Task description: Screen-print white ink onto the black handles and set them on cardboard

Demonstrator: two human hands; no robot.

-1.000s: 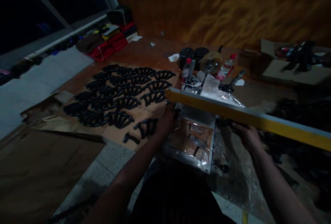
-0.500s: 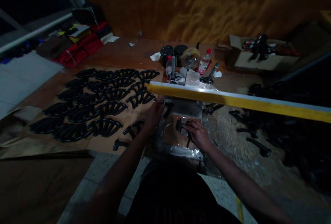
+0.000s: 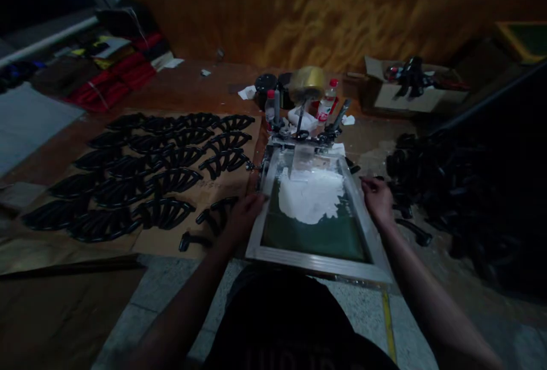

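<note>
A metal-framed printing screen [image 3: 316, 261] lies flat with its far end in hinge clamps [image 3: 301, 136], and its green mesh [image 3: 316, 242] carries a thick patch of white paste [image 3: 310, 196]. My left hand [image 3: 245, 219] grips the frame's left side near the front. My right hand [image 3: 378, 199] is on the right rail. Rows of black curved handles [image 3: 162, 213] lie on brown cardboard [image 3: 222, 187] left of the screen. Several loose handles [image 3: 194, 239] lie close to my left hand. What lies under the screen is hidden.
A large heap of black handles [image 3: 436, 187] lies to the right, with one single handle [image 3: 414, 232] near my right hand. Behind the hinge stand plastic bottles [image 3: 327, 100], a tape roll [image 3: 306, 84] and black jars [image 3: 265, 84]. A cardboard box [image 3: 410, 96] sits back right.
The screen has swung down from raised, edge-on to flat, now showing its mesh and white paste. My hands have moved apart to its sides, and the view has shifted slightly.
</note>
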